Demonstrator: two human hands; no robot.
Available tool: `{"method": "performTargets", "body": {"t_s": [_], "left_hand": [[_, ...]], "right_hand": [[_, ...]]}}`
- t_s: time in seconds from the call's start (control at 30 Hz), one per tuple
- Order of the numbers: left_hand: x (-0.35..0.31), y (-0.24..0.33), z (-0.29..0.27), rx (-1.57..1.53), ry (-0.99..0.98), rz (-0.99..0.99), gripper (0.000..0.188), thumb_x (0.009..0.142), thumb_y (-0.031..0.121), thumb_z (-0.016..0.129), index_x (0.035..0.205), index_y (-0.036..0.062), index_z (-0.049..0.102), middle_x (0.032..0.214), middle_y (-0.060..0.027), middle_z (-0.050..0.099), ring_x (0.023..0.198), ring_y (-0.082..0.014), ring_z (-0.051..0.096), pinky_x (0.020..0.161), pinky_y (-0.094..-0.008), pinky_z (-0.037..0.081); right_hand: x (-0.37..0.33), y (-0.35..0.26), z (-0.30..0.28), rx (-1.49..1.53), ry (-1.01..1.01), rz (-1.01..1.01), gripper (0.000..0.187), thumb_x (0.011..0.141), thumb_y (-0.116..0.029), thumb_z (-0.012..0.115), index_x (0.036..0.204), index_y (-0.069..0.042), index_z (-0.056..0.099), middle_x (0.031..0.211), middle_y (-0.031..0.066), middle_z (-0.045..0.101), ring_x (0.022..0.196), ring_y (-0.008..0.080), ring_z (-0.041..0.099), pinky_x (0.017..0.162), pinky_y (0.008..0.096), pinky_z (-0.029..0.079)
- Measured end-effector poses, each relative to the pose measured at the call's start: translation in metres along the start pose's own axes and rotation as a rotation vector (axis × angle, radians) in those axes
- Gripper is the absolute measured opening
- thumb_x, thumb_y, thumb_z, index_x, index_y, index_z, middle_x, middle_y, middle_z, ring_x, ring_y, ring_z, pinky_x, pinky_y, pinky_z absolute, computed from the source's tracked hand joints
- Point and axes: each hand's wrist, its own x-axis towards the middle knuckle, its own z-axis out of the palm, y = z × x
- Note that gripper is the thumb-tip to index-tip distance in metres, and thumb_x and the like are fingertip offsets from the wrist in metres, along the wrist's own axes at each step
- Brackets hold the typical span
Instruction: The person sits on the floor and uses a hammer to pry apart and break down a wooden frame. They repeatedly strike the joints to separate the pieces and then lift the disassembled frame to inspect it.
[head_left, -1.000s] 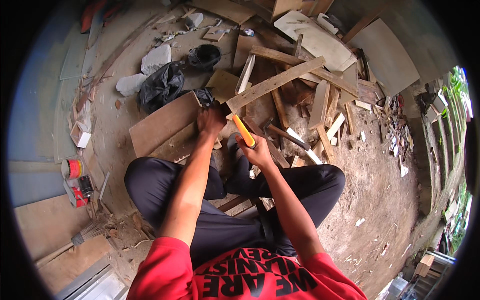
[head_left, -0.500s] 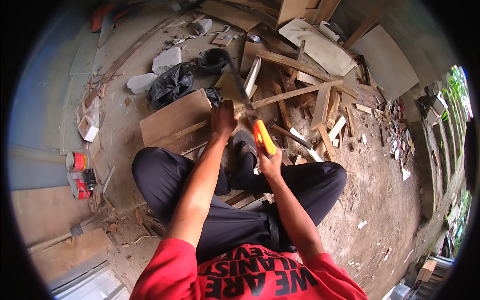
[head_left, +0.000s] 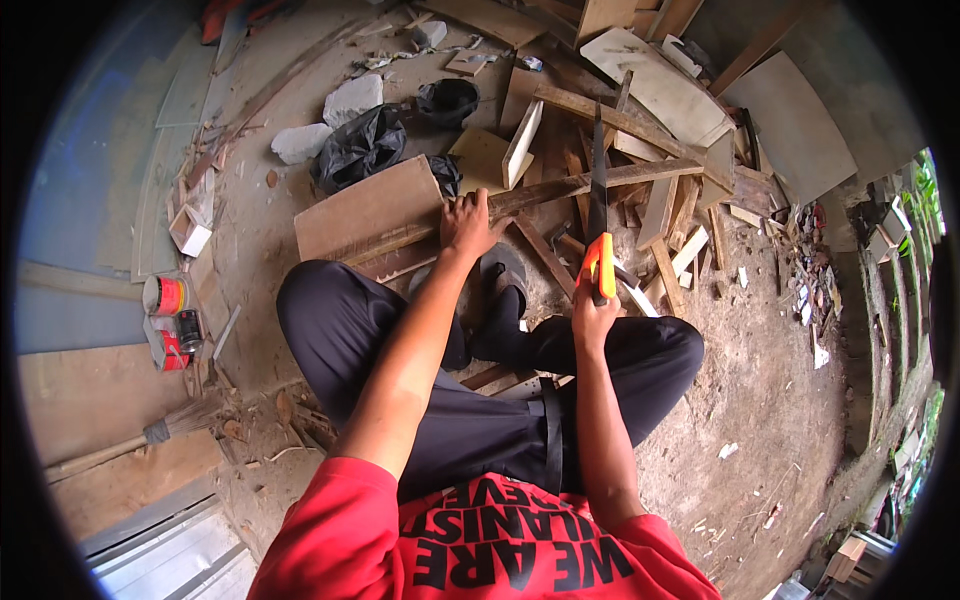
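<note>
My right hand [head_left: 593,318] is closed round the orange handle of a handsaw [head_left: 600,190]. Its dark blade points away from me and crosses over a long wooden strip [head_left: 640,174]; whether it touches the wood I cannot tell. My left hand [head_left: 468,228] grips the strip near its middle, thumb to the right and fingers over the top. To the left, the strip continues along the near edge of a brown board [head_left: 370,207]. Partly hidden behind the saw handle lies a hammer [head_left: 628,277].
Scrap wood [head_left: 660,215] is piled beyond and to the right of my hands. A black plastic bag [head_left: 360,150] and pale blocks [head_left: 352,98] lie at the far left. Cans [head_left: 165,296] stand by the left wall. My folded legs [head_left: 350,320] frame the work.
The saw has swung right, away from my left hand, and its blade now points straight away from me. My left hand stays on the strip. The whole view has shifted slightly.
</note>
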Motion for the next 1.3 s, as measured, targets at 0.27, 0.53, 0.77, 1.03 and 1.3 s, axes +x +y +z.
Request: {"method": "performTargets", "body": {"t_s": [0.27, 0.53, 0.77, 1.03, 1.3], "left_hand": [[-0.015, 0.003, 0.005, 0.021, 0.084, 0.051, 0.068, 0.076, 0.025, 0.078, 0.131, 0.0076, 0.043, 0.128, -0.0146, 0.054, 0.125, -0.0309, 0.048, 0.103, -0.0473, 0.035], [-0.003, -0.008, 0.005, -0.016, 0.048, 0.095, 0.054, 0.081, 0.024, 0.070, 0.126, 0.0049, 0.047, 0.124, -0.0207, 0.058, 0.119, -0.0393, 0.053, 0.102, -0.0509, 0.040], [0.043, -0.020, -0.032, -0.119, -0.295, 0.020, 0.042, 0.081, 0.038, 0.065, 0.106, 0.0046, 0.065, 0.109, -0.0241, 0.068, 0.103, -0.0408, 0.066, 0.091, -0.0502, 0.052], [0.090, -0.052, -0.006, -0.205, -0.615, -0.023, 0.025, 0.069, 0.028, 0.079, 0.073, 0.0044, 0.074, 0.080, -0.0149, 0.073, 0.082, -0.0278, 0.072, 0.076, -0.0390, 0.056], [0.091, -0.054, -0.016, -0.211, -0.474, 0.050, 0.035, 0.072, 0.037, 0.082, 0.093, 0.0101, 0.075, 0.098, -0.0134, 0.074, 0.095, -0.0288, 0.071, 0.083, -0.0411, 0.056]], "right_hand": [[0.001, 0.007, 0.003, 0.054, -0.031, 0.027, 0.030, 0.097, -0.023, 0.066, 0.078, 0.000, 0.059, 0.061, -0.0048, 0.050, 0.058, 0.0046, 0.044, 0.053, 0.0254, 0.034], [-0.001, 0.007, 0.007, 0.147, -0.041, 0.046, 0.025, 0.097, -0.019, 0.066, 0.080, -0.001, 0.059, 0.063, -0.0053, 0.050, 0.057, 0.0044, 0.044, 0.052, 0.0243, 0.034], [-0.037, -0.063, -0.003, 0.208, -0.155, -0.086, 0.015, 0.094, -0.008, 0.063, 0.081, 0.000, 0.061, 0.061, -0.0045, 0.052, 0.055, 0.0041, 0.047, 0.050, 0.0236, 0.037], [-0.089, -0.087, 0.011, -0.027, -0.330, 0.064, 0.015, 0.093, -0.009, 0.065, 0.085, 0.003, 0.063, 0.060, -0.0018, 0.053, 0.058, 0.0033, 0.045, 0.052, 0.0250, 0.038], [-0.081, -0.101, 0.018, -0.110, -0.377, 0.057, 0.017, 0.095, -0.011, 0.064, 0.083, 0.001, 0.061, 0.057, -0.0025, 0.050, 0.056, 0.0026, 0.043, 0.049, 0.0253, 0.035]]}}
